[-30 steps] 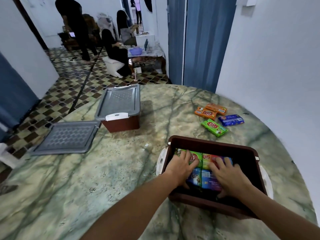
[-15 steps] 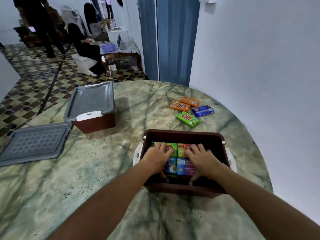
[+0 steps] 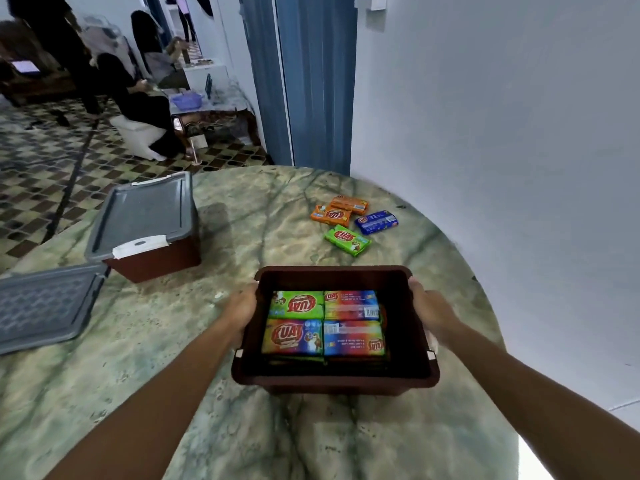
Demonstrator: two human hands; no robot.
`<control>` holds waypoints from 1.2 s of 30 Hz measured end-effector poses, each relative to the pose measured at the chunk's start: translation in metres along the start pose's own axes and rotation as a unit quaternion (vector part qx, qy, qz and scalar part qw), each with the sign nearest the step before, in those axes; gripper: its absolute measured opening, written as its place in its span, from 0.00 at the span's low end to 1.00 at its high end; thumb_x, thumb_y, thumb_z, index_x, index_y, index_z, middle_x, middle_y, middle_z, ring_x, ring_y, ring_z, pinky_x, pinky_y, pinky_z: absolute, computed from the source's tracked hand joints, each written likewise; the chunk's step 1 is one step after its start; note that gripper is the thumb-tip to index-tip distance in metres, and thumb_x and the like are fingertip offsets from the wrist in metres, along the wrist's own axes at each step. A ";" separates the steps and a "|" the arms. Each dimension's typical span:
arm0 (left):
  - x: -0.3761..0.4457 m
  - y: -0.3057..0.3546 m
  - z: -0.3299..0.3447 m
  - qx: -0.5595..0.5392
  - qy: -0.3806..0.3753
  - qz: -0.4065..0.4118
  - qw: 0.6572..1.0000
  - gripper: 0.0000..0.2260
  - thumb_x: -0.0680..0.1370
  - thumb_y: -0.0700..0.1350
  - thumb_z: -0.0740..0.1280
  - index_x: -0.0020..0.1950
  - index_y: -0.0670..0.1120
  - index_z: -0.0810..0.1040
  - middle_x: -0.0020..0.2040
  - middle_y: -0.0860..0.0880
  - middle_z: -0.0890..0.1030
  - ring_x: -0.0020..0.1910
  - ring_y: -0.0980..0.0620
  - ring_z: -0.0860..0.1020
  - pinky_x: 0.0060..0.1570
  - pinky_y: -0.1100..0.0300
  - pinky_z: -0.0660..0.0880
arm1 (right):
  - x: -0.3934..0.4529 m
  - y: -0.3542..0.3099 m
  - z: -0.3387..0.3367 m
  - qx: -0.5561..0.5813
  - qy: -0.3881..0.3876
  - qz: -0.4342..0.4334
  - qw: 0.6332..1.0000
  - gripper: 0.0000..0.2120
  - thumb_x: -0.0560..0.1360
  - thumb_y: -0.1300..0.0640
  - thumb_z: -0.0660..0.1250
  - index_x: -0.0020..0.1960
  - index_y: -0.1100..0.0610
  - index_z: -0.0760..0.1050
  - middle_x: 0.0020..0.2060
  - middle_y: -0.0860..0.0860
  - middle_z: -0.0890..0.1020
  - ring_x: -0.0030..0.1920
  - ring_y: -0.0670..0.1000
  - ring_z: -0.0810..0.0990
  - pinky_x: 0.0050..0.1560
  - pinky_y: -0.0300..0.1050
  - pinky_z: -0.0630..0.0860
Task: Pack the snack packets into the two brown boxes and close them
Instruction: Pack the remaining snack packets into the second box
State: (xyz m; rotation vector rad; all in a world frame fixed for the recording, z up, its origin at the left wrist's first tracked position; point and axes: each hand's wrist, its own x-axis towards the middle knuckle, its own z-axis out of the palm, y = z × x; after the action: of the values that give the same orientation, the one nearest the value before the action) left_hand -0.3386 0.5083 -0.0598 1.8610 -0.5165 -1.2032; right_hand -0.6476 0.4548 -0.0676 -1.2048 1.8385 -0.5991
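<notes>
An open brown box sits on the marble table in front of me, with several colourful snack packets laid flat inside. My left hand grips its left side and my right hand grips its right side. Beyond it on the table lie two orange packets, a blue packet and a green packet. A second brown box stands at the left with a grey lid on top. Another grey lid lies loose at the far left.
The round green marble table ends near a white wall on the right. Past its far edge are a tiled floor, blue door panels and people sitting and standing in the back room.
Both hands came out of the box, where they pressed on the packets, and now hold its two sides. The camera has moved closer and looks more steeply down.
</notes>
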 end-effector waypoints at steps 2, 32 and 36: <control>-0.001 0.003 0.003 -0.016 -0.006 -0.012 1.000 0.18 0.80 0.53 0.60 0.51 0.38 0.79 0.42 0.38 0.83 0.35 0.42 0.82 0.32 0.53 0.79 | 0.008 -0.002 0.005 0.028 0.012 0.007 1.000 0.30 0.79 0.39 0.54 0.45 0.66 0.78 0.44 0.60 0.81 0.44 0.58 0.79 0.45 0.47 0.72; 0.197 0.150 0.235 0.802 -0.209 0.364 0.424 0.33 0.67 0.52 0.77 0.69 0.51 0.69 0.63 0.46 0.75 0.63 0.45 0.72 0.55 0.51 0.72 | 0.326 -0.123 0.041 -0.567 -0.153 -0.361 0.725 0.31 0.69 0.59 0.72 0.70 0.53 0.66 0.61 0.56 0.74 0.59 0.57 0.75 0.55 0.50 0.75; 0.198 0.146 0.238 0.791 -0.210 0.389 0.423 0.31 0.67 0.55 0.76 0.67 0.49 0.70 0.62 0.47 0.75 0.61 0.46 0.73 0.53 0.54 0.72 | 0.319 -0.119 0.038 -0.567 -0.123 -0.346 0.738 0.28 0.64 0.49 0.76 0.60 0.56 0.73 0.54 0.55 0.76 0.51 0.56 0.78 0.45 0.46 0.74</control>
State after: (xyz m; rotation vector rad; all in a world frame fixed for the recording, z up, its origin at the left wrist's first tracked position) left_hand -0.4453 0.1846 -0.0911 1.7753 -3.2222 -0.1239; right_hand -0.6158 0.1177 -0.1211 -2.6717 1.4023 0.4691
